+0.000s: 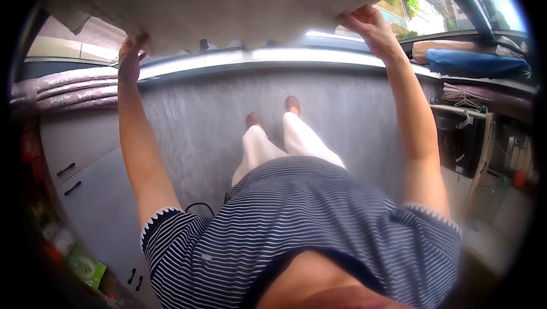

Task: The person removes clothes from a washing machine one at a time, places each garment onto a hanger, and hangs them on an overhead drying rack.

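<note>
A large pale cloth (228,4) spans the top of the view, held up between my two hands. My left hand (131,57) pinches its lower edge at the left, fingers pressed together. At the right, my right hand (367,25) grips the same edge between thumb and fingers. Both arms reach forward, wide apart. The cloth's upper part runs out of view, and its lower edge hangs a little slack between the hands.
Folded patterned curtain fabric (80,89) lies at the left above grey cabinets (85,166). A window sill (256,55) crosses in front. A blue cloth (476,63), a green hanger (468,103) and an open-fronted cabinet (489,138) are at the right. Grey floor (194,132) lies below.
</note>
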A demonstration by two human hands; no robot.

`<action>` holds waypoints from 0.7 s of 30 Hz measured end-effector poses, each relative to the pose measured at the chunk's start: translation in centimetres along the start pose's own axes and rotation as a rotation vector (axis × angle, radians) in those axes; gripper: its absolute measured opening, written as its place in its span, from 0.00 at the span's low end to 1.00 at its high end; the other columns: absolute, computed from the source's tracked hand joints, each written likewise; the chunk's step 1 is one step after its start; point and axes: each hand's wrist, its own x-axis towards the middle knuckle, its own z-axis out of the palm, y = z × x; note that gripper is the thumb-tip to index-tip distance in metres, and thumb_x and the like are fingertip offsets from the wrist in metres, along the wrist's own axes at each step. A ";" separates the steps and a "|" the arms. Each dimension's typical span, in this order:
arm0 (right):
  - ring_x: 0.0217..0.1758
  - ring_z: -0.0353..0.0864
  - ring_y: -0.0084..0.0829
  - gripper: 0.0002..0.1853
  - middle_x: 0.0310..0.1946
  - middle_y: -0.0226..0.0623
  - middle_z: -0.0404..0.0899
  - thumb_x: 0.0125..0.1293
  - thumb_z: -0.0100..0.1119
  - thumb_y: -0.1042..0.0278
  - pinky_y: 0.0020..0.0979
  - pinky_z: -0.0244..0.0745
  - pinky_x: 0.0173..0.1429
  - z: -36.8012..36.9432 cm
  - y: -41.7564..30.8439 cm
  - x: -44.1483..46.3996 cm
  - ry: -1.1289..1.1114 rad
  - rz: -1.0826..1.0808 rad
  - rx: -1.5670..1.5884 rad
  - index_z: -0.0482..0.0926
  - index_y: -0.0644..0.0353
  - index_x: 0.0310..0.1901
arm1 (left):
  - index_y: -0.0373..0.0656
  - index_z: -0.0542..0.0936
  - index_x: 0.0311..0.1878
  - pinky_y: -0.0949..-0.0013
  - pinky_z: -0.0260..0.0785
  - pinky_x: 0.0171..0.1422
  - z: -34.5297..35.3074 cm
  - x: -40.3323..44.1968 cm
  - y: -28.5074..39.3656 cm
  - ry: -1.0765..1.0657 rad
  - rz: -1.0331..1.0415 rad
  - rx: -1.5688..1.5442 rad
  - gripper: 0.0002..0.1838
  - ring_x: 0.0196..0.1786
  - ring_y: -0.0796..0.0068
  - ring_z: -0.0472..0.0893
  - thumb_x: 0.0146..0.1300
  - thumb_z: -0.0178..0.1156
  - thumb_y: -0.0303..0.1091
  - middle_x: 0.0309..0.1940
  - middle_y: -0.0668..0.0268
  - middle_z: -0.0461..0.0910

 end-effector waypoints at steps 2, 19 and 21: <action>0.42 0.74 0.21 0.13 0.37 0.29 0.78 0.58 0.58 0.64 0.26 0.66 0.49 -1.8 1.5 0.6 0.092 -0.110 -0.071 0.76 0.60 0.43 | 0.46 0.76 0.38 0.78 0.56 0.36 0.7 -0.6 -1.2 0.061 -0.019 0.166 0.20 0.31 0.86 0.68 0.44 0.68 0.45 0.25 0.77 0.73; 0.34 0.78 0.39 0.09 0.28 0.42 0.79 0.51 0.55 0.64 0.35 0.72 0.40 -4.5 17.7 -21.8 -0.170 0.547 -0.510 0.77 0.60 0.31 | 0.44 0.75 0.37 0.75 0.59 0.18 5.4 -15.9 -21.8 -0.170 -0.757 0.758 0.11 0.19 0.80 0.70 0.48 0.55 0.31 0.19 0.71 0.71; 0.36 0.78 0.41 0.10 0.29 0.43 0.79 0.50 0.53 0.64 0.37 0.71 0.41 -7.3 21.8 -28.1 -0.169 0.657 -0.529 0.77 0.60 0.31 | 0.43 0.76 0.38 0.73 0.62 0.21 11.4 -18.1 -22.2 -0.330 -0.805 0.891 0.12 0.21 0.78 0.72 0.48 0.54 0.30 0.20 0.70 0.72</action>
